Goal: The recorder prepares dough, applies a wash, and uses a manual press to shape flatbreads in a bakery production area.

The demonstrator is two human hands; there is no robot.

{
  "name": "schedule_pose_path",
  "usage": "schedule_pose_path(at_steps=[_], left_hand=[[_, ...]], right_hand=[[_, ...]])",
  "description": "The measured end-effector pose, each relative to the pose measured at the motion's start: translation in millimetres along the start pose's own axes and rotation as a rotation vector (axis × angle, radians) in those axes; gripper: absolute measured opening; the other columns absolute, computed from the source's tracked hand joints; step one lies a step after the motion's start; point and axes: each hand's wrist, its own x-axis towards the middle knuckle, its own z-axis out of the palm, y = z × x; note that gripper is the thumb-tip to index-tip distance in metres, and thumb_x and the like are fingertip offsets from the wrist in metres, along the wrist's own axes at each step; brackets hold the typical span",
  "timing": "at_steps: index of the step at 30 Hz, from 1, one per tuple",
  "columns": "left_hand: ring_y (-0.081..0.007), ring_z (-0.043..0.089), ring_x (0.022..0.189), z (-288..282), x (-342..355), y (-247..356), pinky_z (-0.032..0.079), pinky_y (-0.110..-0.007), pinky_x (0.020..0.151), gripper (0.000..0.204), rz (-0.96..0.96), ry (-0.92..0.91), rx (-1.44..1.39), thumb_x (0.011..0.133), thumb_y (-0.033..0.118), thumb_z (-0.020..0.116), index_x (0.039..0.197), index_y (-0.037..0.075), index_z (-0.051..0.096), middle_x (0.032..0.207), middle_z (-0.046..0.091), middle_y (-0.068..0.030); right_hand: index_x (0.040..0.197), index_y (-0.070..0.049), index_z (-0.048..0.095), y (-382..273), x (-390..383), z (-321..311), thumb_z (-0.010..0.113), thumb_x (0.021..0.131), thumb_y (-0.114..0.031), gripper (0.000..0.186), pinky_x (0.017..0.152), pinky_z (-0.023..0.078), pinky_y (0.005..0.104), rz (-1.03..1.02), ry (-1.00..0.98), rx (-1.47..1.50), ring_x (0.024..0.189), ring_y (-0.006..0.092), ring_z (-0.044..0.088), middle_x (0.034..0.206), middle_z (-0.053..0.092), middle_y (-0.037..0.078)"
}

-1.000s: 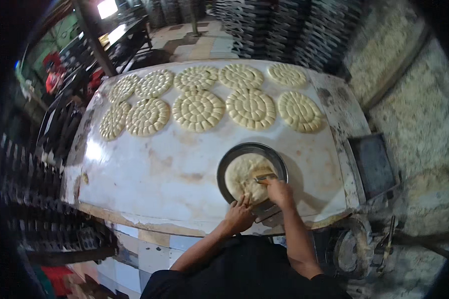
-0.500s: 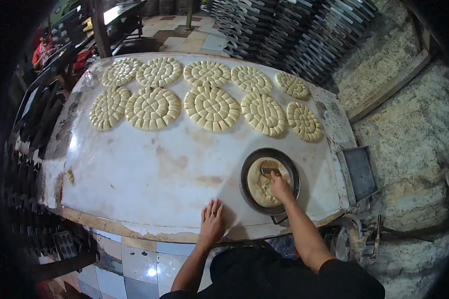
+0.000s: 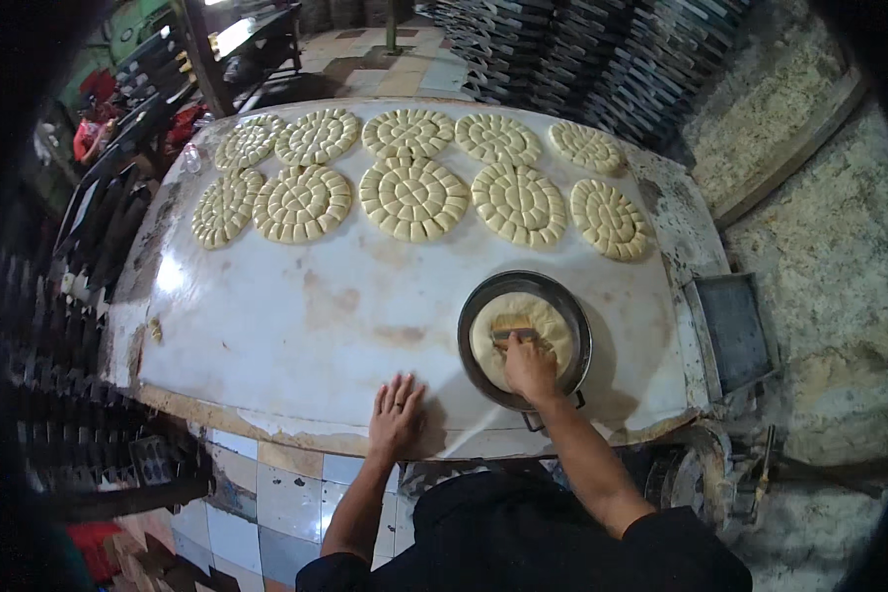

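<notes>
A round of pale dough (image 3: 523, 331) lies flat inside a dark round pan (image 3: 572, 321) near the front right part of a white, floury worktable (image 3: 286, 326). The right hand (image 3: 529, 367) rests on the near part of the dough, its fingers curled around a small flat tool (image 3: 515, 330) that lies pressed against the dough's surface; exactly how the tool is gripped is hard to make out. A short handle sticks out from the pan's near rim, toward the person. The left hand (image 3: 397, 414) lies flat on the bare table near its front edge, fingers spread and holding nothing, to the left of the pan and apart from it. Along the far side of the table sit two rows of scored dough rounds (image 3: 412, 197), each cut into rings of small blocks. A grey rectangular tray (image 3: 732, 331) sits off the table's right end, and stacks of dark pans (image 3: 582, 54) stand beyond the far edge.
</notes>
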Motion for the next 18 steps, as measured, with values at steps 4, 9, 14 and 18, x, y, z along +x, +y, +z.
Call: schedule_pose_path(at_steps=[4,9,14,18], left_hand=[[-0.0329,0.022,0.147,8.3,0.4,43.9,0.016,-0.05,0.119,0.063,-0.249,0.038,-0.043,0.084,0.023,0.063,0.143,0.017,0.043,0.157,0.03,-0.0111],[-0.0385,0.016,0.148,40.5,14.1,127.0,0.013,-0.051,0.119,0.061,-0.556,0.151,0.027,0.093,0.027,0.055,0.148,0.008,0.036,0.159,0.024,-0.0171],[-0.042,0.018,0.146,37.3,3.9,158.8,0.02,-0.051,0.117,0.063,-0.588,-0.003,-0.08,0.094,0.023,0.054,0.15,0.005,0.03,0.158,0.023,-0.0214],[-0.042,0.029,0.142,29.4,-0.6,173.9,0.029,-0.051,0.113,0.058,-0.558,0.011,-0.048,0.093,0.023,0.055,0.144,0.001,0.039,0.153,0.033,-0.0227]], right_hand=[[0.138,-0.015,0.052,21.4,-41.0,-11.2,0.047,0.091,-0.014,0.047,0.087,0.048,0.0548,-0.135,0.053,0.138,0.095,0.0415,0.066,0.099,0.067,0.026],[0.138,-0.013,0.049,77.7,-39.4,5.7,0.045,0.093,-0.017,0.045,0.08,0.05,0.0528,-0.427,0.017,0.184,0.083,0.0389,0.069,0.086,0.069,0.024],[0.138,-0.014,0.05,114.9,-77.0,26.7,0.046,0.091,-0.015,0.047,0.067,0.051,0.0511,-0.451,-0.015,0.11,0.081,0.0379,0.069,0.083,0.07,0.018],[0.138,-0.021,0.05,132.4,-68.2,12.5,0.045,0.092,-0.017,0.047,0.074,0.05,0.0516,-0.487,-0.152,0.181,0.083,0.0386,0.068,0.09,0.071,0.016]])
